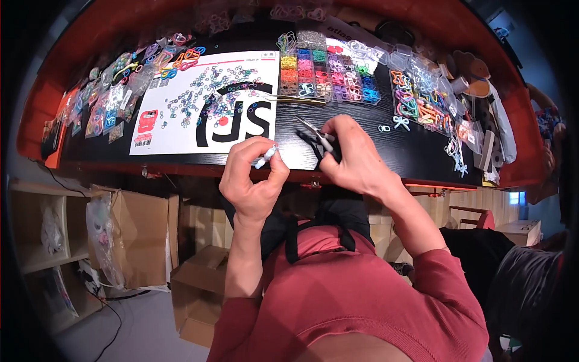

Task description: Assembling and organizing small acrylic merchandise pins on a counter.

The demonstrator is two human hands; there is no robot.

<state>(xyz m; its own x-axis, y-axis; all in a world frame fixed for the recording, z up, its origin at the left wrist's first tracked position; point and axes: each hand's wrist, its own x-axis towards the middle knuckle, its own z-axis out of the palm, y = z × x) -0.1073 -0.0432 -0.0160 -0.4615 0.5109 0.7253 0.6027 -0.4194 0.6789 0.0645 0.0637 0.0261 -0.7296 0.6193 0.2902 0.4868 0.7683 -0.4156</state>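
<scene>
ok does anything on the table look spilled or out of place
The small rings look spilled: they lie scattered loose across the white sheet, while the coloured pieces nearby sit sorted in a divided box. It may be deliberate. I see no clear damage.

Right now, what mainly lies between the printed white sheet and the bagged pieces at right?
Compartments holding small coloured pieces, as the head view shows.
</scene>
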